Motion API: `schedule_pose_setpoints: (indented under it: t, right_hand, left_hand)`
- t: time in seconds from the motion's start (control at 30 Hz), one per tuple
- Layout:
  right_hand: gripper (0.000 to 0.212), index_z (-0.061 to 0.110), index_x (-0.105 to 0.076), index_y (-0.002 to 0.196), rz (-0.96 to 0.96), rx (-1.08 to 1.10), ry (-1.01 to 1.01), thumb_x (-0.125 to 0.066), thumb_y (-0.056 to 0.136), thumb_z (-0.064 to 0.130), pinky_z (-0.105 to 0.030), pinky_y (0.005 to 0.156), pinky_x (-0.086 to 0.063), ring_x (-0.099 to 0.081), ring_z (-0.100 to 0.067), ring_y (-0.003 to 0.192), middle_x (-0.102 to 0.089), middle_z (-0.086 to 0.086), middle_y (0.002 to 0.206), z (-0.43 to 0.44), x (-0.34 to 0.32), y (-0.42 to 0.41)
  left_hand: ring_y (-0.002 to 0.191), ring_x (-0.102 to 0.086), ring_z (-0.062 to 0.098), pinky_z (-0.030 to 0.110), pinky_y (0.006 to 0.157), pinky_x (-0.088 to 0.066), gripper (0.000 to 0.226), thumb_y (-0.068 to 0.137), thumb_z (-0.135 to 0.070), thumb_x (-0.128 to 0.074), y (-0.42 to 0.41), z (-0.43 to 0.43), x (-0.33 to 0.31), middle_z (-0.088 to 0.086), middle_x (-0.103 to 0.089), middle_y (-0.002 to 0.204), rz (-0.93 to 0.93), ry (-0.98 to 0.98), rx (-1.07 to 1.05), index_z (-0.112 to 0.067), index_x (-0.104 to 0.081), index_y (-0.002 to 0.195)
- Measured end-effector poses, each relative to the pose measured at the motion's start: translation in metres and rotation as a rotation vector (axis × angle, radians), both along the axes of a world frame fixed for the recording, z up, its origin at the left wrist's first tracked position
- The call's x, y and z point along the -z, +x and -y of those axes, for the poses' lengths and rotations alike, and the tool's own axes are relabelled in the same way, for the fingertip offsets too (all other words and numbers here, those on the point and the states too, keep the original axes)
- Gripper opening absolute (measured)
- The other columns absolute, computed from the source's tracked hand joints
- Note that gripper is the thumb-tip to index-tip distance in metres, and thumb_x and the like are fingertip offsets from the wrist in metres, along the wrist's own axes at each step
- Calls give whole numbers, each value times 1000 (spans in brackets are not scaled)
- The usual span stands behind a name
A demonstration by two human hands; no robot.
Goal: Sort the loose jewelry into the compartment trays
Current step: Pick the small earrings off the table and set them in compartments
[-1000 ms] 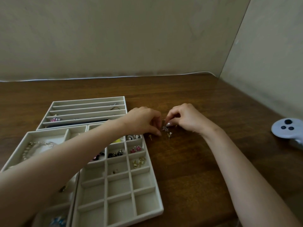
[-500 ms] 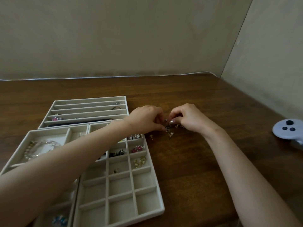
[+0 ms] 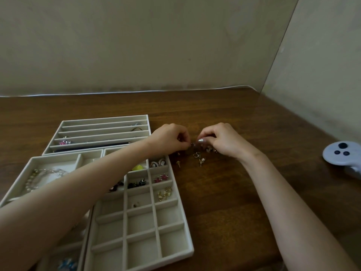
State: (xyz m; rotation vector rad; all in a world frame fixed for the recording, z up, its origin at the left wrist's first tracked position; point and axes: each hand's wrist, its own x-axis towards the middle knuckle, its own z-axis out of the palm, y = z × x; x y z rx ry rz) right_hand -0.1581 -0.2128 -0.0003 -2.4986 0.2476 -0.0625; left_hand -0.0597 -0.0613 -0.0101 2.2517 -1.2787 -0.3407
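The loose earrings (image 3: 197, 155) lie on the surface just right of the grid tray (image 3: 188, 229). The left hand (image 3: 172, 138) and right hand (image 3: 223, 140) curl over them, but I cannot tell whether either grip holds a piece. Judged light, tiny and tangle-prone, so pinch one by its post.

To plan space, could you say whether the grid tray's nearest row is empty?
Empty: the grid tray shows only bare lining there.

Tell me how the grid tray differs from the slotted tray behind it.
The grid tray is split into small square compartments; the slotted tray into long narrow rows. The grid tray lies in front, the slotted tray behind it. The grid tray holds earrings; the slotted tray a pink piece. Both are pale rectangles on the wooden table.
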Motion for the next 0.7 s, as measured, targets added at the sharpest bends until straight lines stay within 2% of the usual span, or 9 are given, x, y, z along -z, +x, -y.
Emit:
schedule_pose_setpoints:
  t: [0.17,0.23,0.3,0.37,0.43,0.6,0.7]
  right_hand:
    - [18,19,-67,103,51,40,0,-53,94,14,-8,53,-40,-58,3,79,-63,6,101,3,-1,-3]
    - [16,20,-67,101,57,37,4,-54,94,14,-6,54,-40,-58,4,81,-63,5,105,3,-2,-3]
    - [15,21,-68,98,54,29,3,-55,93,15,-9,70,-42,-59,0,91,-63,4,108,4,-2,-3]
    - [15,23,-68,95,49,22,-11,-57,92,14,-22,87,-41,-55,-6,105,-63,5,110,6,-4,-4]
    - [14,26,-67,89,24,3,10,-60,89,14,-29,93,-41,-52,-6,107,-62,9,106,9,-7,-6]
    - [12,28,-67,88,-111,-147,82,-72,79,21,-25,77,-41,-56,-4,91,-62,11,96,4,-15,-14]
    - [15,29,-65,86,-191,-199,24,-75,76,25,-23,72,-39,-52,-3,86,-57,14,93,-6,-12,-13]
  left_hand:
    - [76,-54,1,13,62,-42,2,88,-17,-59,2,-4,-5,-12,-57,86,-84,-13,-7,-18,-60,90]
    - [76,-53,0,12,61,-40,2,88,-18,-60,3,-6,-7,-12,-56,88,-79,19,-1,-18,-61,89]
    - [78,-50,0,12,63,-40,2,87,-18,-61,4,-7,-6,-11,-54,92,-42,62,18,-18,-62,88]
    - [80,-48,-1,13,67,-39,1,86,-18,-62,5,-7,-4,-10,-54,94,10,78,12,-18,-63,87]
    - [80,-46,-2,14,68,-38,2,86,-19,-63,7,-7,-2,-10,-54,95,61,76,-5,-18,-64,87]
    - [75,-48,-3,11,62,-39,8,87,-18,-60,9,-11,-4,-9,-53,96,148,22,-15,-18,-62,95]
    - [73,-49,-4,11,62,-38,8,88,-18,-60,11,-16,-7,-7,-57,95,196,-23,-45,-17,-62,96]
